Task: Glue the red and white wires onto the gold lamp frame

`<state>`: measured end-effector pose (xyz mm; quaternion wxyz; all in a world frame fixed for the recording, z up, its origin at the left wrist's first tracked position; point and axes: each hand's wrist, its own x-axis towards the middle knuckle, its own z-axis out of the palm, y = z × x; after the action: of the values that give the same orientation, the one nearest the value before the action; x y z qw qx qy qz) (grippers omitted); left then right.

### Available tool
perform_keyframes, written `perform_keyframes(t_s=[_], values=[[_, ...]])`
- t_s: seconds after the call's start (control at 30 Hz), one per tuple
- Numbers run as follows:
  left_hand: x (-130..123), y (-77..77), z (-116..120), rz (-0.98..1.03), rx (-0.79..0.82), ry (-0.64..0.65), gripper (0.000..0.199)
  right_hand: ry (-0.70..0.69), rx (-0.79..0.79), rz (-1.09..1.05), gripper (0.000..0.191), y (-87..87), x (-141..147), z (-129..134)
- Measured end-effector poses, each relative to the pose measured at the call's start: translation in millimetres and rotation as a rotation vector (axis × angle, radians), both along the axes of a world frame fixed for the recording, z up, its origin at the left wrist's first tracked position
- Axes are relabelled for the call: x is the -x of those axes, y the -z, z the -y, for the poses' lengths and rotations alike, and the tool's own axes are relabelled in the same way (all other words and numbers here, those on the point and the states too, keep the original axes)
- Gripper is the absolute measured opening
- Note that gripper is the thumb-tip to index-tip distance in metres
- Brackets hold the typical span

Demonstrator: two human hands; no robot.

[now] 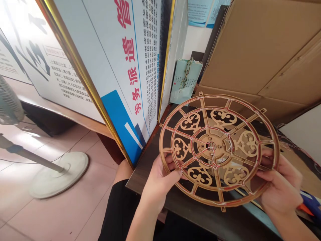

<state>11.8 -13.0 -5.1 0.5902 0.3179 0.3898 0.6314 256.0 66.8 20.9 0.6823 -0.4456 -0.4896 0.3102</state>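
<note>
- A round tan fretwork wooden wheel (215,145), strung with red thread, sits tilted just above a dark wooden counter (144,179), its flat face toward the viewer, with no long axis.
- The left hand (160,177) closes on its left rim.
- The right hand (279,187) closes on its right rim.

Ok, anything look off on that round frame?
Yes: loose white thread bunches around the hub of the gold fretwork wheel, held by the left hand and right hand. It looks odd beside the tighter red thread along the rings. No break shows in the wheel.
</note>
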Motion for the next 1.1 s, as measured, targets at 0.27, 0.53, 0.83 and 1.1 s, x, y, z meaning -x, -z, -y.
perform_keyframes(t_s=[0.27,0.53,0.83,1.1], values=[[0.4,1.7,-1.1,-0.002,-0.001,-0.010,0.051,0.011,0.006,0.005,0.028,0.1,0.6,-0.1],[-3.6,-1.7,-1.1,-0.004,-0.017,-0.038,0.039,0.019,-0.026,0.033,0.026,-0.5,1.2,2.8],[-2.4,-1.7,-0.2,0.005,-0.058,-0.076,0.032,0.016,-0.035,0.048,0.024,-0.2,1.7,4.9],[-0.6,4.1,1.8,-0.006,-0.054,-0.061,0.031,-0.007,-0.033,0.040,0.024,0.3,0.6,1.3]])
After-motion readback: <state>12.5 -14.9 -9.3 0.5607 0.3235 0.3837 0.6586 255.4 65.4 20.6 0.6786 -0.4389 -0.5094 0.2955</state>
